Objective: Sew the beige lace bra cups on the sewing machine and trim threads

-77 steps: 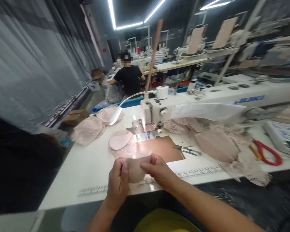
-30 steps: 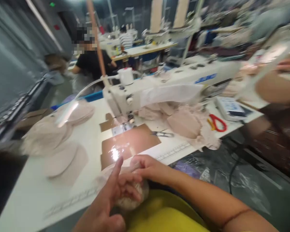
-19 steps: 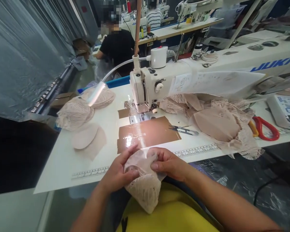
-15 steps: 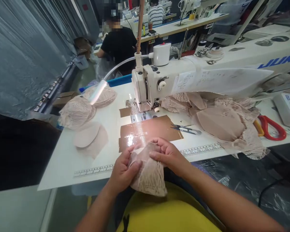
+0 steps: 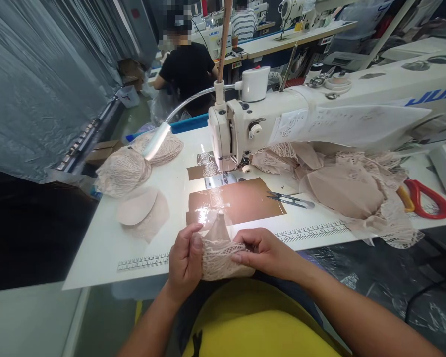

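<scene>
A beige lace fabric piece [image 5: 221, 259] is stretched between my two hands at the table's front edge, with a smooth pointed part rising at its top. My left hand [image 5: 186, 260] is closed on its left side, thumb up. On the right side, my right hand [image 5: 264, 252] pinches the lace between thumb and fingers. Just beyond lies a brown sheet [image 5: 238, 201] fixed on the table, below the needle area of a white sewing machine [image 5: 226, 134]. Thread snips [image 5: 292, 200] rest at the sheet's right edge.
Stacked lace pieces [image 5: 122, 171] and smooth beige cups [image 5: 137, 207] lie at left. A heap of beige fabric [image 5: 345, 191] and red-handled scissors [image 5: 429, 199] are at right. A lamp [image 5: 158, 141] arches over the table. A person in black [image 5: 188, 69] sits beyond.
The lace piece has been turned and spread, so its lacy band now runs across between my hands. My right hand has moved lower; the left has shifted slightly left.
</scene>
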`<state>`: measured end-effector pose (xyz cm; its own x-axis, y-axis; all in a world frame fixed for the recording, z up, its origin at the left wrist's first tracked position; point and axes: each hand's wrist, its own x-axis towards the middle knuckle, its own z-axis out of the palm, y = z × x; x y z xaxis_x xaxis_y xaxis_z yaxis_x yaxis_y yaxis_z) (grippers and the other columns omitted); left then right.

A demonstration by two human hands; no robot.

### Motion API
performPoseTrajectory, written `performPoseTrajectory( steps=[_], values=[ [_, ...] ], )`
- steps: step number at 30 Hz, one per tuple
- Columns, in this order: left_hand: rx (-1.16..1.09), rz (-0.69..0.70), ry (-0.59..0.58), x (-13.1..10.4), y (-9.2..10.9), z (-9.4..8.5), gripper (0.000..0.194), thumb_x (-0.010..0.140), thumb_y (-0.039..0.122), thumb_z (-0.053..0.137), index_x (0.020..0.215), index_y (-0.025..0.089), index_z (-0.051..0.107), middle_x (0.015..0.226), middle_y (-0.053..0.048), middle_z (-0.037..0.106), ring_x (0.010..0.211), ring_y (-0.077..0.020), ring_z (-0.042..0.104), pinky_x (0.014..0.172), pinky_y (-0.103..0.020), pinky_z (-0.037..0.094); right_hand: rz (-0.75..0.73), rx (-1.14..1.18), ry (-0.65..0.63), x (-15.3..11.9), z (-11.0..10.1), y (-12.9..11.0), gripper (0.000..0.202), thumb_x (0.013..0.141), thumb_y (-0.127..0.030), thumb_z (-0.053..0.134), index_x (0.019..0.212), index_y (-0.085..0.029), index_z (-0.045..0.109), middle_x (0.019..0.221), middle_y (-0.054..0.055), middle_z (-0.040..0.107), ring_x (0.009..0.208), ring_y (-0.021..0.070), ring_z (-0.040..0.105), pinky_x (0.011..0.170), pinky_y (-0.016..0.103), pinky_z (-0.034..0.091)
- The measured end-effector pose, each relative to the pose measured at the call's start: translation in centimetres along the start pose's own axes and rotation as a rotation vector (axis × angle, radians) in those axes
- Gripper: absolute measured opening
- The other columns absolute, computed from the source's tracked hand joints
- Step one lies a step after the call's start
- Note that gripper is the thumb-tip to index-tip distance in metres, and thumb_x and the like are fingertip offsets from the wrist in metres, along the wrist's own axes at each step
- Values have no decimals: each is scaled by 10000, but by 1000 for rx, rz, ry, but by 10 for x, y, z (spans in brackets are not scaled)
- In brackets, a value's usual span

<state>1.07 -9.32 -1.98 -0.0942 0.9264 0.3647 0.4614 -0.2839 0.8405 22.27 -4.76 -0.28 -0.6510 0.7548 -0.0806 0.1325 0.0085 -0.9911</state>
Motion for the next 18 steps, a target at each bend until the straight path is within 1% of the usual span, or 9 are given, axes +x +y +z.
performPoseTrajectory(
  steps=[2, 4, 6, 7, 8, 10, 13, 15, 18],
  values=[
    [-19, -32, -39, -1, -1, 0, 295, 909, 331, 494, 1170, 216, 568, 750, -9, 600, 678, -154, 565, 633, -256, 459, -72, -39, 109, 2, 0, -2, 202, 825, -360, 629, 746, -175, 638, 691, -2, 552, 659, 132, 508, 610, 251, 397],
    [-64, -34, -104, -1, 0, 1, 320, 892, 366, 515, 1163, 209, 579, 705, -7, 588, 666, -161, 570, 621, -264, 462, -169, -63, 190, 5, -1, -3, 164, 821, -343, 643, 771, -190, 676, 937, 55, 613, 896, 193, 560, 785, 314, 428],
    [-112, 20, -184, -1, 2, 2, 349, 874, 386, 532, 1171, 206, 568, 748, -20, 607, 675, -162, 578, 632, -272, 467, -216, -36, 197, 9, -1, -4, 153, 815, -343, 654, 790, -198, 695, 1224, 83, 540, 1128, 246, 497, 931, 378, 381],
    [-129, 59, -224, 0, 3, 3, 367, 862, 389, 547, 1180, 206, 553, 796, -30, 621, 680, -160, 580, 640, -274, 469, -212, -6, 166, 10, -1, -3, 159, 815, -349, 655, 794, -197, 697, 1274, 84, 513, 1164, 255, 480, 954, 394, 368],
    [-134, 94, -260, 1, 4, 2, 378, 848, 385, 567, 1180, 207, 540, 823, -32, 628, 662, -150, 573, 632, -268, 466, -200, 36, 113, 12, 0, -3, 174, 818, -360, 649, 795, -194, 696, 1248, 86, 535, 1138, 252, 503, 941, 395, 380],
    [-97, 132, -322, 3, 5, 0, 328, 827, 350, 598, 1119, 209, 546, 762, -2, 617, 566, -113, 526, 569, -237, 439, -152, 119, 20, 13, 0, -1, 209, 817, -384, 642, 779, -183, 686, 1002, 70, 633, 931, 208, 584, 821, 346, 438],
    [13, 88, -355, 6, 4, -7, 97, 853, 282, 564, 908, 204, 580, 628, 39, 567, 489, -85, 475, 516, -209, 397, -58, 166, 61, 13, -1, 1, 246, 771, -409, 680, 728, -168, 666, 681, 2, 589, 623, 127, 523, 589, 250, 404],
    [15, -4, -297, 7, 1, -10, 113, 879, 288, 529, 851, 194, 585, 720, 5, 626, 597, -110, 557, 586, -220, 438, -10, 150, 147, 13, -1, 2, 264, 740, -412, 706, 678, -164, 639, 639, -11, 560, 579, 111, 484, 534, 234, 361],
    [-190, -201, -106, 8, -4, -10, 231, 920, 372, 456, 882, 182, 582, 936, -66, 670, 816, -170, 623, 704, -266, 486, 2, 118, 219, 12, 0, 2, 303, 717, -422, 719, 614, -171, 586, 623, -15, 542, 573, 110, 468, 517, 233, 340]
  ],
)
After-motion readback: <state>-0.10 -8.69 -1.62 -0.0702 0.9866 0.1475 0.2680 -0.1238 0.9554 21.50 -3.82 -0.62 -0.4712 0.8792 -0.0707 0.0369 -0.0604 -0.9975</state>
